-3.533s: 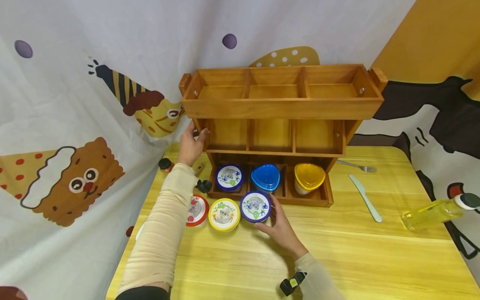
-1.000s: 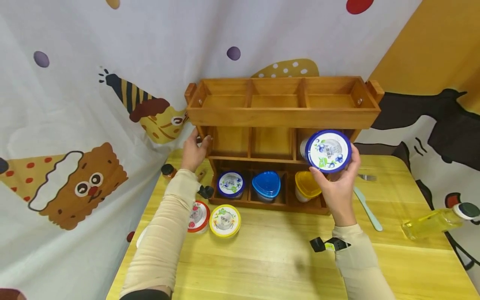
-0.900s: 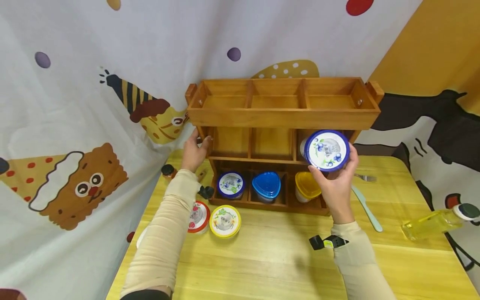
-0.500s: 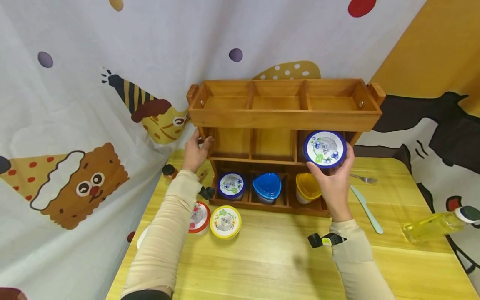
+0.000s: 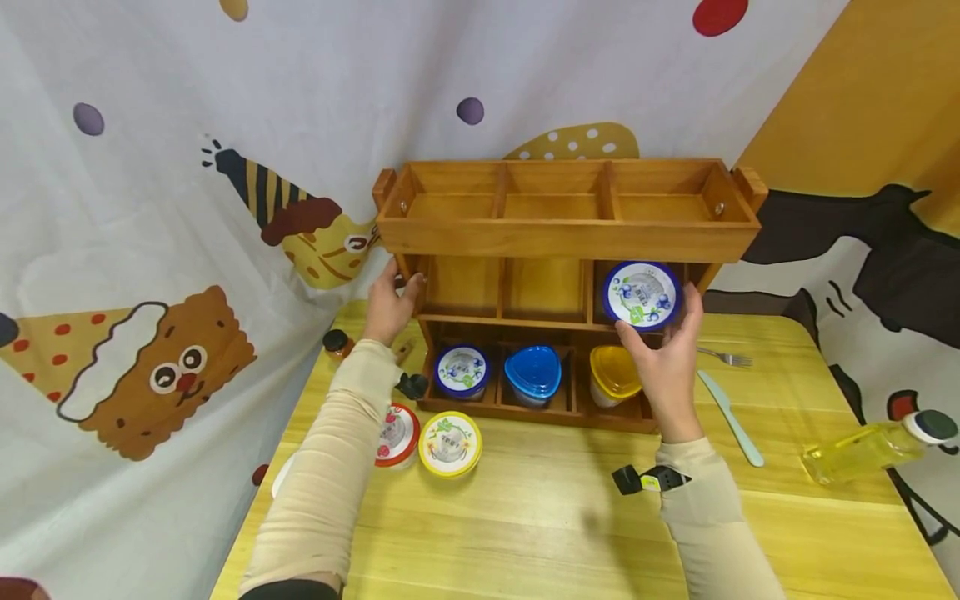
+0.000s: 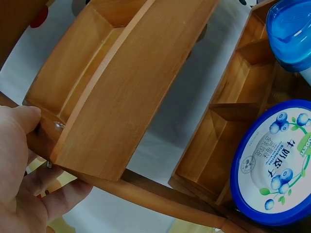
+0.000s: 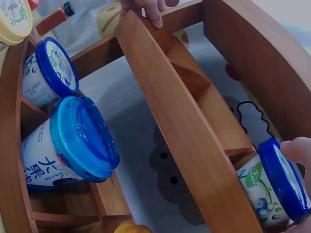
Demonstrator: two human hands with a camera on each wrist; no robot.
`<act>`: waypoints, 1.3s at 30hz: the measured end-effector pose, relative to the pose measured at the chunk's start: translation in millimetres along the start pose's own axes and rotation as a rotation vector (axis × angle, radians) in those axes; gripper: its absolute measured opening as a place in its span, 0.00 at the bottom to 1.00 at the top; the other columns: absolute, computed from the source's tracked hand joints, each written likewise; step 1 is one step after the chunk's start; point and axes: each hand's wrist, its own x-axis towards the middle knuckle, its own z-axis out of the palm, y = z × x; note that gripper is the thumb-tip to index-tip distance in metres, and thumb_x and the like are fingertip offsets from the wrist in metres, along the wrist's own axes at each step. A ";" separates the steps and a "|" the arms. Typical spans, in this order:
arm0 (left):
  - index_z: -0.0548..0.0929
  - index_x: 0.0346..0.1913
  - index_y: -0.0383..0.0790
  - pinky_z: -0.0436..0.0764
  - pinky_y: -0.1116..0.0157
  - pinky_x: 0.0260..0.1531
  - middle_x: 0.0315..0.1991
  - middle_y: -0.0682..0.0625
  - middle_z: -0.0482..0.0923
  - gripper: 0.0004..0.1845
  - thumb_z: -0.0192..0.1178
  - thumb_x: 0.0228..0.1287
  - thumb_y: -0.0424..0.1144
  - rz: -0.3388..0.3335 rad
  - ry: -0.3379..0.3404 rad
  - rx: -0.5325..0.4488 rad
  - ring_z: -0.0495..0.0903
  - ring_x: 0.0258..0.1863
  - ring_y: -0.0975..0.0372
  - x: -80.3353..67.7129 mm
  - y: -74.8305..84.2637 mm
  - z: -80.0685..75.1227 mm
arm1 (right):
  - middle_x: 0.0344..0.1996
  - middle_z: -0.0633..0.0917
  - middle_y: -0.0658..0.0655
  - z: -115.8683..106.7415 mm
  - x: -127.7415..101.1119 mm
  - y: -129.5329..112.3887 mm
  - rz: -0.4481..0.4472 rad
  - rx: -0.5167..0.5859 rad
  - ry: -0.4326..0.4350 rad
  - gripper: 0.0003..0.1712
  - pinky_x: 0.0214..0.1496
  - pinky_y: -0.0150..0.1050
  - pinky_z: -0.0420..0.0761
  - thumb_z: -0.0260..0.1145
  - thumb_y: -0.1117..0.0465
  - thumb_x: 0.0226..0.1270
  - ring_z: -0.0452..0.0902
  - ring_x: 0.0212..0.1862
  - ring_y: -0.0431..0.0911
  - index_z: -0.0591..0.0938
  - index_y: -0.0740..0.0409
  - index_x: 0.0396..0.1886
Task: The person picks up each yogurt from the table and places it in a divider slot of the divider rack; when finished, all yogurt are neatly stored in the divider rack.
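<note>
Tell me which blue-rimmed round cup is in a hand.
The blue-rimmed cup at the rack's middle-right compartment, gripped by the right hand; its twin sits untouched bottom-left.

Yellow wooden table against white cartoon-print curtain: biscuit figure, striped hat, coloured dots. Mustard wall at right. Even indoor light, soft shadows on tabletop.

cup in rack's middle-right compartment

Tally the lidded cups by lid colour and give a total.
Dark blue lids: 2, one in the right hand at, one at
Light blue lid: 1
Yellow lids: 2
Red lid: 1
Total: 6
</note>
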 end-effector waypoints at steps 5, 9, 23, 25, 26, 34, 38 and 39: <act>0.73 0.62 0.42 0.81 0.50 0.54 0.60 0.41 0.77 0.18 0.54 0.75 0.42 -0.009 -0.005 0.000 0.80 0.56 0.46 -0.2 0.6 -0.8 | 0.78 0.51 0.58 -6.7 -4.5 -3.9 -0.014 -0.019 0.018 0.55 0.80 0.37 0.48 0.71 0.68 0.59 0.46 0.79 0.47 0.47 0.55 0.79; 0.73 0.62 0.41 0.82 0.50 0.53 0.60 0.40 0.77 0.18 0.54 0.74 0.42 -0.010 -0.008 -0.002 0.80 0.56 0.46 -0.2 0.5 -1.0 | 0.77 0.54 0.58 -13.1 -10.8 -9.9 -0.040 -0.017 0.032 0.51 0.80 0.36 0.50 0.70 0.68 0.61 0.48 0.79 0.48 0.51 0.54 0.78; 0.73 0.62 0.41 0.82 0.49 0.52 0.57 0.39 0.78 0.18 0.54 0.74 0.42 0.011 -0.004 -0.004 0.80 0.55 0.46 0.6 -0.8 -0.4 | 0.72 0.61 0.68 12.2 -48.8 -32.7 -0.292 0.145 -0.133 0.46 0.77 0.37 0.60 0.66 0.82 0.55 0.56 0.74 0.57 0.59 0.65 0.73; 0.73 0.62 0.42 0.82 0.49 0.52 0.58 0.39 0.78 0.18 0.54 0.74 0.42 0.005 -0.004 -0.006 0.80 0.55 0.46 0.8 -1.1 -0.2 | 0.71 0.62 0.69 19.4 -54.9 -32.5 -0.312 0.156 -0.169 0.47 0.77 0.37 0.61 0.65 0.84 0.52 0.58 0.74 0.56 0.59 0.68 0.73; 0.73 0.63 0.42 0.82 0.49 0.52 0.58 0.39 0.78 0.18 0.54 0.74 0.42 0.003 -0.004 -0.007 0.80 0.55 0.46 1.0 -1.0 -0.2 | 0.70 0.62 0.69 22.9 -58.1 -31.9 -0.315 0.155 -0.188 0.48 0.76 0.37 0.61 0.65 0.84 0.52 0.59 0.74 0.54 0.59 0.68 0.73; 0.73 0.62 0.42 0.82 0.50 0.52 0.58 0.40 0.78 0.18 0.54 0.74 0.42 0.000 0.000 -0.009 0.80 0.55 0.46 1.9 -0.2 0.1 | 0.73 0.64 0.63 52.3 -90.8 -9.6 -0.138 0.071 -0.430 0.53 0.76 0.37 0.60 0.72 0.75 0.56 0.59 0.74 0.55 0.55 0.53 0.77; 0.73 0.63 0.42 0.82 0.50 0.52 0.58 0.40 0.78 0.18 0.54 0.74 0.42 0.001 0.002 -0.004 0.80 0.55 0.45 1.7 -0.8 0.4 | 0.74 0.64 0.61 64.3 -105.3 10.4 -0.041 0.022 -0.551 0.55 0.76 0.49 0.61 0.74 0.67 0.58 0.59 0.75 0.54 0.52 0.46 0.78; 0.73 0.63 0.42 0.82 0.50 0.52 0.58 0.40 0.79 0.18 0.54 0.74 0.42 0.000 0.004 -0.002 0.80 0.55 0.46 1.8 -1.0 0.6 | 0.74 0.64 0.60 66.6 -108.4 15.2 -0.021 0.017 -0.571 0.56 0.75 0.52 0.61 0.74 0.66 0.58 0.59 0.75 0.55 0.51 0.46 0.79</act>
